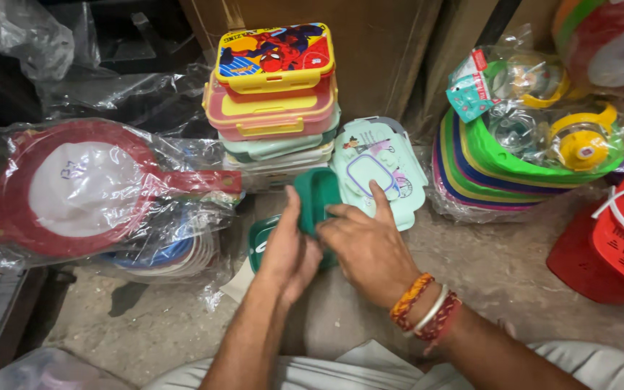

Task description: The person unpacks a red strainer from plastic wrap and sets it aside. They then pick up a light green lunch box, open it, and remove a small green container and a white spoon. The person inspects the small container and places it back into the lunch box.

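My left hand (288, 253) and my right hand (365, 245) both grip a dark green lunch box (316, 195) held tilted just above the floor. Under my left hand lies a second dark green piece (258, 242), flat on the floor. Right behind the hands leans a pale mint lunch box lid (384, 165) with a cartoon print, propped against a stack of lunch boxes (274, 94) in yellow, pink and mint. My right wrist wears several thread bands and a white bangle.
A red-rimmed round sieve in plastic wrap (92, 189) lies at the left over other wrapped items. Stacked coloured plates and bottles in plastic (525, 144) sit at the right, beside a red basket (615, 238). Cardboard (370, 58) stands behind. Concrete floor (492, 267) lies below.
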